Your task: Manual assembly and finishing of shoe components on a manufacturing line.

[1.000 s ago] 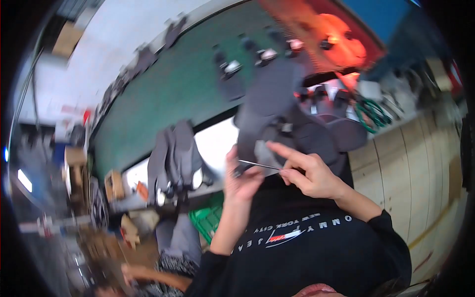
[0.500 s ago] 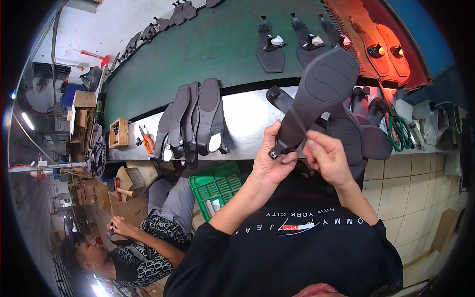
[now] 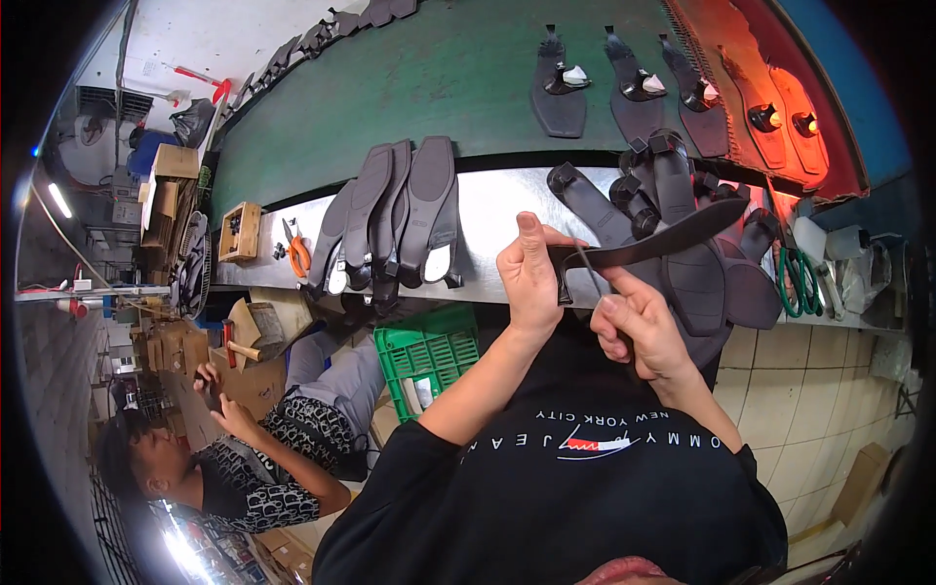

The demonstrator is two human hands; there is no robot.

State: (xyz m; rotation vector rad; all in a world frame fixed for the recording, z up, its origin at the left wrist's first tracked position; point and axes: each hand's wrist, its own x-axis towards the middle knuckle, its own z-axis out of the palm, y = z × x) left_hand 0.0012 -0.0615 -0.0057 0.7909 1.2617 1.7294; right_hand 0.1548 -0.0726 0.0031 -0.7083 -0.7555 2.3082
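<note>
My left hand [image 3: 531, 278] grips a dark sandal sole [image 3: 673, 239] by its heel end, thumb pointing up. The sole is turned nearly edge-on, its toe end reaching right over other sandals. In my right hand [image 3: 645, 330] is a slim grey blade-like tool [image 3: 589, 271], its exact kind unclear, with a dark end below the fist. Its tip meets or nearly meets the heel end of the sole. Behind the sole, several black sandals [image 3: 585, 200] with straps overlap on the metal bench edge [image 3: 502, 210].
More soles [image 3: 429, 205] lie left on the bench, beside orange-handled pliers [image 3: 297, 252] and a wooden box [image 3: 239, 234]. Sandals [image 3: 561, 97] rest on the green belt [image 3: 439, 88]; others glow under orange light. Green-handled scissors [image 3: 799, 283] lie right. A co-worker [image 3: 283, 448] sits left, near a green crate [image 3: 429, 361].
The sole has turned from showing its broad underside to nearly edge-on, its toe end swinging down and right. The grey tool now shows plainly. The co-worker's hands have moved slightly.
</note>
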